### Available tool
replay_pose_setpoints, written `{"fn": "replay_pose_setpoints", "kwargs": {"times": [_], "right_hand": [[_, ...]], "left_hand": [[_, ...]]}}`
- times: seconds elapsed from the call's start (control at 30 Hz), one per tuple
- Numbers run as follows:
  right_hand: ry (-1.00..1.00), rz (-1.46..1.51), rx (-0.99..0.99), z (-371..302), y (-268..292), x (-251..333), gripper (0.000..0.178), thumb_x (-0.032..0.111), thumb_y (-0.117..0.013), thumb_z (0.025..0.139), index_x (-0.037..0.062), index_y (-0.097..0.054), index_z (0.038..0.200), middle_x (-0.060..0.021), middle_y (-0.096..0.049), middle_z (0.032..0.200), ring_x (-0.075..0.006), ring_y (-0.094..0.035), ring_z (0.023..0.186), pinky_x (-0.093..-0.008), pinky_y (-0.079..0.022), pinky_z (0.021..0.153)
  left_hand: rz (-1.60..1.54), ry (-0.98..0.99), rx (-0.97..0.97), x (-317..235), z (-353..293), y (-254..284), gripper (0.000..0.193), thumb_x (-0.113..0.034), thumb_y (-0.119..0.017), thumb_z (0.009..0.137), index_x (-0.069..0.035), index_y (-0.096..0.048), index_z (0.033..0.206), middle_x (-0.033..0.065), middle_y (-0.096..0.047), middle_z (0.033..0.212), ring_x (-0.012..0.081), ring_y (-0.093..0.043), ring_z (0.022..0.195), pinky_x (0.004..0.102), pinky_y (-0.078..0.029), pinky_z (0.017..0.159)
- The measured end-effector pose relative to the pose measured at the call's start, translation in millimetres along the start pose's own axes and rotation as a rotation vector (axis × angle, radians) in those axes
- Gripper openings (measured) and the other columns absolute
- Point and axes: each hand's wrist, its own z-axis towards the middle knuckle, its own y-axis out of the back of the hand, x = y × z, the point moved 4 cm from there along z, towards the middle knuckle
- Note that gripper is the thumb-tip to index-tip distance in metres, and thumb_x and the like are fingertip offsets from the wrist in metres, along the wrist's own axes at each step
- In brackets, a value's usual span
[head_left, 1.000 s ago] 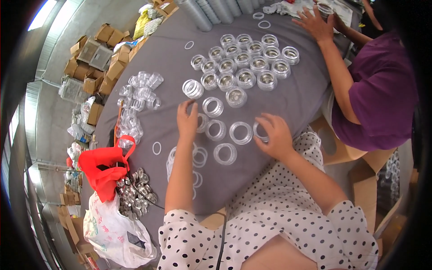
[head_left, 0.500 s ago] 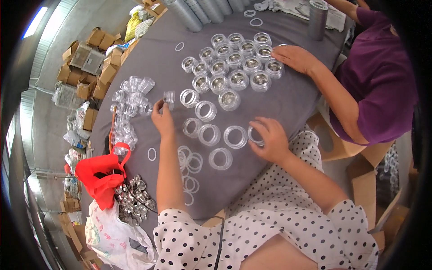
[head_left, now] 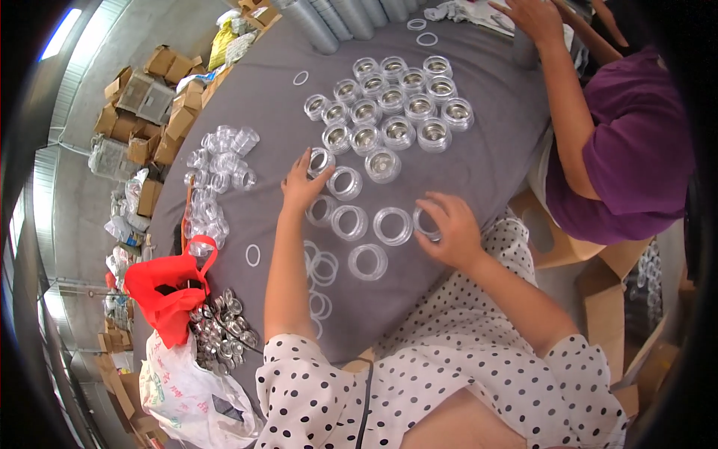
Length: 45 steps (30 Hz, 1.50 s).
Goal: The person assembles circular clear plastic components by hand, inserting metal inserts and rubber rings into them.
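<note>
My left hand (head_left: 302, 187) has its thumb and fingers around a clear plastic ring (head_left: 322, 161); whether a second clear piece is stacked there, I cannot tell. My right hand (head_left: 451, 230) grips another clear ring (head_left: 426, 222) at the table's near right edge, partly covering it. Between my hands lie several thick clear rings (head_left: 392, 226). Beyond them stand clear round containers with metallic-looking insides (head_left: 398, 131), grouped closely. Thin flat rings (head_left: 324, 268) lie in an overlapping row beside my left forearm.
Loose clear cups (head_left: 224, 162) are heaped at left. A red bag (head_left: 166, 288) sits above shiny metal pieces (head_left: 232, 322) and a white plastic bag (head_left: 191, 396). Grey stacked cylinders (head_left: 321, 22) stand at the back. A co-worker in a purple top (head_left: 628, 135) reaches toward another cylinder.
My left hand has moved right, bringing a clear piece from beside the heap to the ring. My right hand stays put. The co-worker's hand has left the containers and moved to the back.
</note>
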Motion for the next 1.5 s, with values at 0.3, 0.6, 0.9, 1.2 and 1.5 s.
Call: {"fn": "replay_pose_setpoints", "kwargs": {"times": [0.3, 0.6, 0.9, 1.2, 1.5], "right_hand": [[0.014, -0.055, -0.046, -3.2, -5.5, -8.2, 0.050, 0.024, -0.069, 0.066, 0.0099, -0.052, 0.111, -0.0110, -0.050, 0.110, -0.0281, -0.050, 0.099, -0.0399, -0.040, 0.086], [-0.010, -0.121, 0.049, 8.2, -10.6, 1.8, 0.048, 0.023, -0.065, 0.072, 0.0083, -0.049, 0.115, -0.0129, -0.048, 0.117, -0.0298, -0.048, 0.105, -0.0392, -0.037, 0.089], [-0.064, 0.122, -0.047, -4.4, -10.6, -17.2, 0.039, 0.015, -0.051, 0.082, 0.0016, -0.047, 0.117, -0.0170, -0.046, 0.122, -0.0321, -0.042, 0.115, -0.0384, -0.031, 0.097], [-0.072, -0.025, 0.060, -4.3, -12.8, -2.7, 0.040, 0.015, -0.048, 0.082, 0.0014, -0.045, 0.120, -0.0163, -0.043, 0.126, -0.0322, -0.039, 0.116, -0.0391, -0.029, 0.098], [-0.121, -0.057, 0.069, -6.5, -13.9, -11.1, 0.039, 0.014, -0.045, 0.083, -0.0033, -0.044, 0.118, -0.0195, -0.041, 0.126, -0.0338, -0.039, 0.117, -0.0401, -0.027, 0.099]], "left_hand": [[-0.231, -0.193, 0.019, -30.8, -61.9, 9.7, 0.078, -0.045, -0.068, 0.066, -0.011, -0.039, 0.130, 0.0138, -0.039, 0.132, 0.0291, -0.034, 0.124, 0.0510, -0.013, 0.103], [0.006, -0.337, 0.167, -56.3, -170.5, 2.9, 0.103, -0.048, -0.075, 0.056, -0.012, -0.024, 0.137, 0.0228, -0.014, 0.141, 0.0384, -0.008, 0.132, 0.0569, -0.006, 0.103], [-0.374, -0.031, -0.219, 76.2, -174.7, 50.2, 0.075, -0.036, -0.063, 0.076, -0.006, -0.027, 0.134, 0.0248, -0.016, 0.140, 0.0390, -0.018, 0.130, 0.0445, -0.019, 0.105], [-0.271, 0.098, -0.430, 175.6, -110.6, 83.2, 0.073, -0.035, -0.059, 0.080, 0.006, -0.027, 0.131, 0.0268, -0.021, 0.138, 0.0363, -0.021, 0.130, 0.0378, -0.020, 0.105], [0.053, 0.392, -0.689, 305.8, 9.7, 149.6, 0.065, -0.037, -0.063, 0.075, 0.008, -0.043, 0.119, 0.0281, -0.034, 0.130, 0.0372, -0.028, 0.125, 0.0399, -0.026, 0.102]]}}
